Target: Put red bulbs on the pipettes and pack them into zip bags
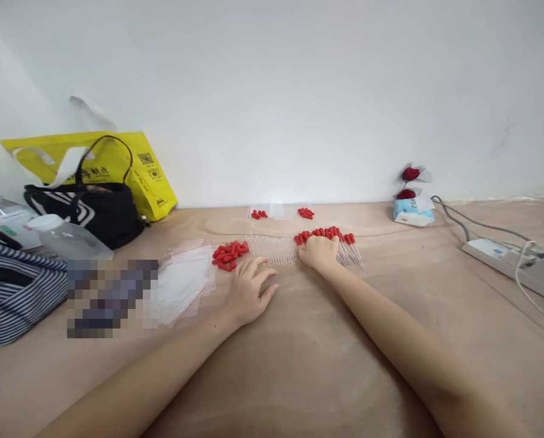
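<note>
My left hand lies on the table with its fingers spread and slightly bent, holding nothing. Its fingertips are close to a loose pile of small red caps. To the right of the pile lies a row of thin white sticks, side by side, resembling cotton swabs. My right hand is closed at the right end of this row, its fingertips turned away and hidden. Beside and behind it are sticks with red caps on their far ends. What its fingers hold cannot be made out.
Small clear bags with red caps lie near the wall. Clear zip bags are stacked at left, beside a blurred patch. Farther left are a yellow bag, a black bag, bottles and a striped bag. A tissue pack and power strip are right.
</note>
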Action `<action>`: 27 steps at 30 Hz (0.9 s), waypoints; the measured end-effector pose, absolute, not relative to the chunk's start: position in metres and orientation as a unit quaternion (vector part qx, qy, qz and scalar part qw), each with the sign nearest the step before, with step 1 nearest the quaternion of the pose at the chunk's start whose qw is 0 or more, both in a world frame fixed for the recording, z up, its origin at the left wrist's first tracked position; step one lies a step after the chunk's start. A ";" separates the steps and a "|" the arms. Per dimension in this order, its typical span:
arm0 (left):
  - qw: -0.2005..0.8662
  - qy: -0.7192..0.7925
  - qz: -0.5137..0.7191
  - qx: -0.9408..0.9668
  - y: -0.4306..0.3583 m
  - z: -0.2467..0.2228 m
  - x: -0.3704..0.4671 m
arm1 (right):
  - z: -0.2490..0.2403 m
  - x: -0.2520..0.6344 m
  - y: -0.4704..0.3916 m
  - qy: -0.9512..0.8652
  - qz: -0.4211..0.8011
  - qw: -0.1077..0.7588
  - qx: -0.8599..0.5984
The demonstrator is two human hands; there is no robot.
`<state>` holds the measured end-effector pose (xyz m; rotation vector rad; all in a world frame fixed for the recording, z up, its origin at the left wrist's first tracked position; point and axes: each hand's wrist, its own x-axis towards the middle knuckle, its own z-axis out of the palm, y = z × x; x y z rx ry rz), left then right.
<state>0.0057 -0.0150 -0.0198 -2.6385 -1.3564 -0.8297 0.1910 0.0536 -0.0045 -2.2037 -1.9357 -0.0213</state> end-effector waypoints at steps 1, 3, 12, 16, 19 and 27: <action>0.030 -0.439 -0.270 -0.856 -0.015 -0.020 0.005 | -0.004 0.190 0.055 -0.653 -0.004 0.104 -0.750; 0.030 -0.436 -0.271 -0.857 -0.014 -0.020 0.005 | -0.005 0.190 0.056 -0.651 -0.005 0.103 -0.752; 0.049 -0.440 -0.272 -0.854 -0.016 -0.022 0.007 | -0.008 0.187 0.055 -0.688 -0.058 0.161 -0.705; 0.090 -0.490 -0.278 -0.821 -0.007 -0.012 0.000 | -0.005 0.179 0.056 -0.679 -0.026 0.136 -0.721; 0.136 -0.583 -0.285 -0.748 0.014 0.002 -0.017 | -0.002 0.175 0.058 -0.666 -0.003 0.121 -0.736; 0.134 -0.604 -0.195 -0.761 0.055 0.008 -0.043 | -0.002 0.167 0.063 -0.657 0.036 0.109 -0.745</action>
